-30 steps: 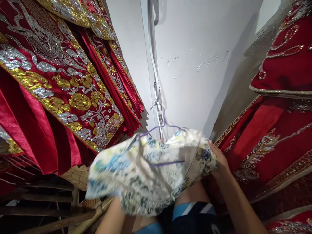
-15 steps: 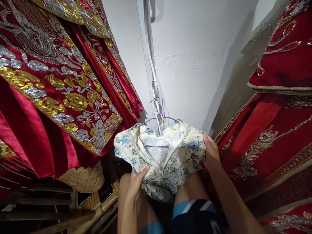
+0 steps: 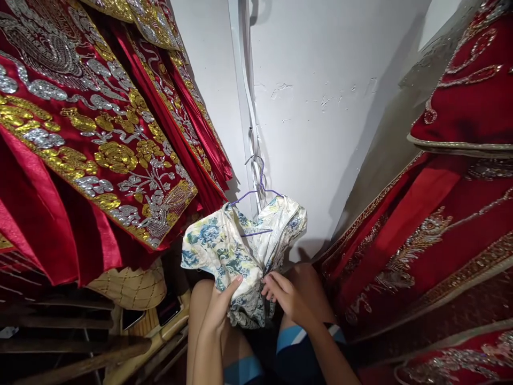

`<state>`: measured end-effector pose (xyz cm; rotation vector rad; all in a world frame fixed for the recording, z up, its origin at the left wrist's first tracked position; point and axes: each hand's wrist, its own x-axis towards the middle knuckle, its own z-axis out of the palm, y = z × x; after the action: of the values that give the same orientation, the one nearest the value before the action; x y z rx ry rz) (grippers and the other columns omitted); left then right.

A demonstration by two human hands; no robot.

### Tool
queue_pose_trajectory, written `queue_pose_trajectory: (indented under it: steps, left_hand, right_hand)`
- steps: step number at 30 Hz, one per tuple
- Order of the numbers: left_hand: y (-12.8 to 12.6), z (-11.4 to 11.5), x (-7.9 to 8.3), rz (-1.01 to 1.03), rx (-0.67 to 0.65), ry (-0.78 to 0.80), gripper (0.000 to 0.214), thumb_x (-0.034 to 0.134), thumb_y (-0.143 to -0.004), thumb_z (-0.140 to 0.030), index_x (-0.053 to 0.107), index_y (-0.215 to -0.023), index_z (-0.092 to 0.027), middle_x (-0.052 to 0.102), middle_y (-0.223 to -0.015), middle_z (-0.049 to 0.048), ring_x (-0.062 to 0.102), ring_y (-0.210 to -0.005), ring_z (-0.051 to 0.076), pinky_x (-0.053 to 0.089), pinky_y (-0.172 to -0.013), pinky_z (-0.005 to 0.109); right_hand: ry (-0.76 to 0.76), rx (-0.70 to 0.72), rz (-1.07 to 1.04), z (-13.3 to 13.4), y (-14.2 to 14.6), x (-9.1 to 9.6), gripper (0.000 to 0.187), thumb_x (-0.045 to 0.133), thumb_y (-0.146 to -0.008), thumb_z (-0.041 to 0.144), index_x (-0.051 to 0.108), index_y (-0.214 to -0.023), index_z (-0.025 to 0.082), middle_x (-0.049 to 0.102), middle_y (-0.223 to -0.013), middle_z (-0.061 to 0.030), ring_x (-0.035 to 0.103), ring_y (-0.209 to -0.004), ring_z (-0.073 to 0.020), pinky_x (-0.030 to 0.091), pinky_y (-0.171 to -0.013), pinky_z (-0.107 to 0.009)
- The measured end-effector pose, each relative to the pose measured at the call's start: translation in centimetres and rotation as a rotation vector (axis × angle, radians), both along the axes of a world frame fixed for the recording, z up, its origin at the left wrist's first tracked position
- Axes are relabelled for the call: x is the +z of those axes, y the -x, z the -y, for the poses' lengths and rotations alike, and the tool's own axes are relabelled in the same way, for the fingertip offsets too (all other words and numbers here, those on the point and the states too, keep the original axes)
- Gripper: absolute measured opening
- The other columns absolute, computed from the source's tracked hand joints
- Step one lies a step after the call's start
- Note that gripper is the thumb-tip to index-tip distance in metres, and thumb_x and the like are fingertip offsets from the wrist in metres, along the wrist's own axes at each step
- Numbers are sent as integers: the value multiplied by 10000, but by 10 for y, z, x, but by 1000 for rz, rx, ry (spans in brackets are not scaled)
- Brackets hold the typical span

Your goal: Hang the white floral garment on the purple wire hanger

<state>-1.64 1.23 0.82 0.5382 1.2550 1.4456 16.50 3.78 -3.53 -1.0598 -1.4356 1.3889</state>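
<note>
A white garment (image 3: pixel 236 256) with blue and yellow flowers hangs on a thin purple hanger (image 3: pixel 256 193), over my knees. My left hand (image 3: pixel 224 299) grips the garment's lower left side, thumb on the front and the other fingers behind the cloth. At the bottom of the V-neck, my right hand (image 3: pixel 282 294) has its fingers curled together against the front edge. Whether they pinch the cloth or some small fastening there is hidden. The garment's right shoulder is turned back, while its left sleeve spreads outward.
Red garments with gold and silver sequins (image 3: pixel 116 155) hang at the left, and beaded dark red ones (image 3: pixel 433 230) at the right. Behind is a white wall (image 3: pixel 312 128) with a pale upright strip (image 3: pixel 243 69). A phone (image 3: pixel 168 309) lies on wooden furniture (image 3: pixel 160 342) at the lower left.
My right hand has left the garment's right sleeve and moved inward to the neckline's lower end. The garment's right side has swung inward and folded. My left hand keeps its hold.
</note>
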Motion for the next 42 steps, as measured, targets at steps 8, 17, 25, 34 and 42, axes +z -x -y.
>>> queue_pose_trajectory:
  steps: [8,17,25,34,42]
  left_hand:
    - [2,5,3,20,-64,10,670,886,-585,-332,654,-1173,-108,749,-1056,153,685,-1070,351,523,-976,474]
    - [1,-1,-6,-39,80,-30,444,783,-729,-251,640,-1143,-174,701,-1170,129,614,-1199,307,459,-1054,445]
    - [-28,13,-51,-937,634,-315,423,672,-831,-380,529,-1190,-207,548,-1256,116,464,-1260,282,328,-1110,450]
    - [-69,21,-69,-772,138,-403,174,552,-920,-328,624,-1011,-199,625,-1007,92,602,-985,234,473,-896,352]
    - [-71,9,-58,-859,-18,-406,115,489,-945,-282,573,-923,-208,645,-884,61,621,-867,216,477,-797,321]
  right_hand:
    - [4,144,-93,0,28,-1,243,579,-902,445,608,-900,204,612,-734,-12,565,-684,-170,452,-636,-289]
    - [112,57,-187,2,11,5,363,702,-779,496,559,-642,192,596,-525,4,452,-452,-113,340,-485,-255]
    - [174,54,-197,3,7,12,349,706,-750,485,631,-598,180,595,-467,-7,395,-406,-102,260,-447,-255]
    - [350,62,-306,10,10,26,379,737,-690,527,655,-645,159,518,-471,19,357,-431,-81,197,-462,-248]
    - [375,83,-386,7,2,30,331,737,-737,473,624,-630,181,371,-443,57,199,-441,-82,141,-479,-285]
